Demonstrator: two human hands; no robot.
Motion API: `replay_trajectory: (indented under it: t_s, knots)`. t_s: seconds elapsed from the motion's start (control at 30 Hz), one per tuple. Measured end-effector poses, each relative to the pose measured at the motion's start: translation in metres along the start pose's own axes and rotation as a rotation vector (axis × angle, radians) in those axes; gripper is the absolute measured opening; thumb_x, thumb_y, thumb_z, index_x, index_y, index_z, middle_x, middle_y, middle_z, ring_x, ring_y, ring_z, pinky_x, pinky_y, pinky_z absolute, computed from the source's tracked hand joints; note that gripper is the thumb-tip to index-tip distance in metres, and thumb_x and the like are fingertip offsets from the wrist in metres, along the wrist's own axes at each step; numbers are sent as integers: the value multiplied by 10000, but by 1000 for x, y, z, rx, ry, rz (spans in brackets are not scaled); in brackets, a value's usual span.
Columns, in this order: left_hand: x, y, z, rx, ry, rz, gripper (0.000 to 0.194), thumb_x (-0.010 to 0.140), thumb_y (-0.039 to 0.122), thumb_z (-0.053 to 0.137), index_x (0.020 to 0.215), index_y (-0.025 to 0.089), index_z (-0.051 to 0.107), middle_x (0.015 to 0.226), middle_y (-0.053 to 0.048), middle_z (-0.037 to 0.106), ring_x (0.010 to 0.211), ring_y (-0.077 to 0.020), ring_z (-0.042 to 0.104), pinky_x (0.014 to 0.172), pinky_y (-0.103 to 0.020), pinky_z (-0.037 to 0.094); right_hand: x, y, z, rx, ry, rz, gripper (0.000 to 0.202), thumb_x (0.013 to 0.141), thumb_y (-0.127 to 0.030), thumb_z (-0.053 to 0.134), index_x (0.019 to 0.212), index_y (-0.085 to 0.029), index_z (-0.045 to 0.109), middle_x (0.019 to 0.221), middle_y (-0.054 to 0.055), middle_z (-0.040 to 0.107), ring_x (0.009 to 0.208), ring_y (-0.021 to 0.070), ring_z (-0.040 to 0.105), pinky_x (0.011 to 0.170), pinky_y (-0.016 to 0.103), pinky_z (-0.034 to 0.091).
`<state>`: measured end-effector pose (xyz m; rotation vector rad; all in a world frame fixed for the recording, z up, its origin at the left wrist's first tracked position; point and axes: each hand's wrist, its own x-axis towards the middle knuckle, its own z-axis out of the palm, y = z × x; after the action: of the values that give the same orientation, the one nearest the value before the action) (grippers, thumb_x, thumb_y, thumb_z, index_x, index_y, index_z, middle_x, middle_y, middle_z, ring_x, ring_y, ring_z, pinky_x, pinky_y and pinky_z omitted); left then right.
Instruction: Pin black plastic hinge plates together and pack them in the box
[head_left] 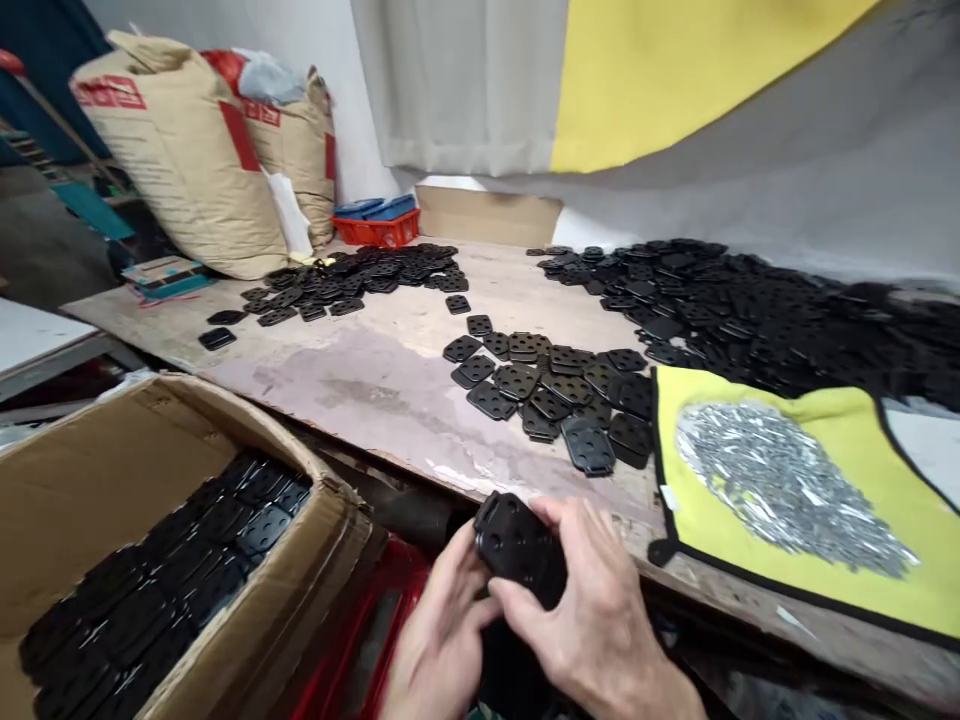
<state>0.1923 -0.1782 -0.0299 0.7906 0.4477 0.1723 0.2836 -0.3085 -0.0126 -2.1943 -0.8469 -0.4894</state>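
Just off the table's front edge, black plates with round holes (514, 540) are held together between my two hands. My left hand (444, 625) grips them from the left and below, its fingers partly hidden. On the right side, my right hand (592, 600) has its thumb on the front and its fingers over the top edge. Loose black plates (517, 380) lie scattered on the table (337, 400) beyond my hands. At the lower left, a cardboard box (322, 500) holds rows of stacked black plates (180, 560).
To the right, a yellow cloth (900, 500) with black edging bears a pile of silvery slivers (787, 490). Behind it is a large heap of black plates (735, 300). Paper sacks (187, 170) and a red basket (379, 230) stand at the back left.
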Motion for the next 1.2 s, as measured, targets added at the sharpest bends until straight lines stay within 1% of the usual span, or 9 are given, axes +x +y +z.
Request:
replay_trajectory:
  t_s: [0.17,0.27,0.37,0.47,0.57,0.77,0.97,1.07,1.2]
  knots:
    - [37,-43,74,-303,51,-322,257,818,317,628,1000,143,681,991,-109,719,902,-239,690,854,-366,536,-26,20,-15,-52,-73,44,342,741,-225,614,1071,-161,553,958,102,615,851,262,582,740,413,488]
    - [47,-42,72,-152,-17,-433,321,852,361,560,1026,99,626,822,-141,726,668,-231,700,623,-337,561,-15,73,-55,24,-138,245,225,850,-300,542,1034,-183,596,848,56,629,716,193,598,623,314,511]
    - [56,-39,61,65,-113,-511,368,830,419,519,961,80,578,683,-173,704,503,-247,659,401,-276,471,4,148,-97,-434,3,468,338,904,-334,443,1073,-109,629,919,146,616,675,230,569,516,338,453]
    - [64,-40,60,206,-175,-469,226,700,293,586,836,124,523,666,-157,702,446,-241,635,321,-226,390,19,208,-120,-720,-207,532,323,896,-273,441,1055,-97,659,990,180,615,815,282,584,609,357,432]
    - [70,-40,66,235,-221,-417,247,582,189,588,809,116,524,706,-142,707,481,-234,649,343,-228,419,24,232,-123,-754,-339,537,237,881,-266,465,855,-153,671,914,133,647,789,265,587,638,346,388]
    - [75,-36,64,220,-179,-431,288,566,183,598,830,69,575,734,-145,702,497,-234,659,402,-275,489,28,234,-125,-738,-304,547,275,843,-215,472,569,-227,463,630,78,553,567,211,473,567,340,302]
    - [71,-29,64,294,-199,-406,199,575,217,616,714,81,575,641,-120,668,461,-204,630,403,-271,480,34,235,-139,-683,-189,588,313,860,-229,466,557,-262,394,535,32,458,468,174,395,545,355,324]
    - [67,-27,68,487,-218,-369,200,544,206,603,720,122,560,650,-67,649,439,-152,587,368,-220,420,28,192,-128,-204,-88,741,104,807,-295,583,721,-236,587,594,54,590,494,191,521,509,351,411]
    - [62,-24,67,743,-274,-335,227,571,198,564,796,186,539,656,4,612,450,-123,545,395,-205,370,15,109,-81,765,-134,765,328,657,-420,771,851,-172,674,629,53,644,483,167,577,439,296,476]
